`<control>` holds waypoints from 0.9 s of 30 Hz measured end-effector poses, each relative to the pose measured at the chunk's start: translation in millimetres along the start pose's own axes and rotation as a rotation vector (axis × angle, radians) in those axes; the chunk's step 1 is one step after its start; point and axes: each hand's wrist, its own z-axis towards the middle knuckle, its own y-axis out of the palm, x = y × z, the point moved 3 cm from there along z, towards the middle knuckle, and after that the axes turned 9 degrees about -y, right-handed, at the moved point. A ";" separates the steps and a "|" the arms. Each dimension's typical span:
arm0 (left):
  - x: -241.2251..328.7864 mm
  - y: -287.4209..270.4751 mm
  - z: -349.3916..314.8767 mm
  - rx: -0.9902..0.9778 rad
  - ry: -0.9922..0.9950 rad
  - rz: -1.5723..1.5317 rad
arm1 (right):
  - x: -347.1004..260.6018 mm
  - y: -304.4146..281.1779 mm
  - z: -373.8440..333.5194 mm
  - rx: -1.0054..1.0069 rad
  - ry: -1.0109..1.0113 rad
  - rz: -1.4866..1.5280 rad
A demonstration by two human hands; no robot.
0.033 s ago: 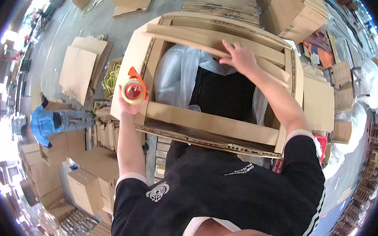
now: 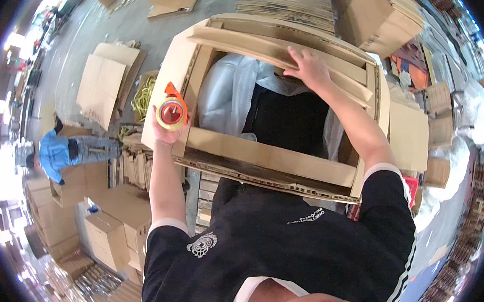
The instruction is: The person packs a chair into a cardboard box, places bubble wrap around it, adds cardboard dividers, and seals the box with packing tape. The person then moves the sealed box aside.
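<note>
At the box (image 2: 275,157), the left hand (image 2: 169,135) grips round tape (image 2: 170,126); the spread right hand (image 2: 313,72) touches folded cardboard (image 2: 241,44).

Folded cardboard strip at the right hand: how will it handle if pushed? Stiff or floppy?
The cardboard strip by the right hand is probably fairly stiff lengthwise, given its long fold. It's likely light for its size, since its edges look thin. Hard pressure might crease it, as it's cardboard.
</note>
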 end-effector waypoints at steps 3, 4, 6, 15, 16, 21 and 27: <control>-8.0 -4.2 -0.8 -0.029 0.073 0.027 | 34.0 9.3 19.6 0.125 -0.023 -0.080; -9.4 -6.1 0.9 -0.026 0.090 0.023 | 40.3 4.9 20.0 0.060 0.022 -0.076; -11.0 -7.6 3.2 -0.119 0.115 -0.182 | 39.6 -28.6 10.9 0.193 -0.016 -0.008; -20.0 -0.5 -27.1 0.000 0.670 -0.402 | -59.5 -81.6 -120.0 -0.769 0.239 1.228; -25.3 -4.4 -39.4 0.082 0.717 -0.474 | -69.9 -66.0 -130.1 -0.842 0.227 1.214; -40.6 -21.6 -92.1 0.177 0.766 -0.506 | -104.8 -8.2 -157.5 -1.051 0.094 1.253; -40.2 -32.3 -104.6 0.167 0.725 -0.486 | -136.0 -1.8 -165.7 -0.544 0.041 1.028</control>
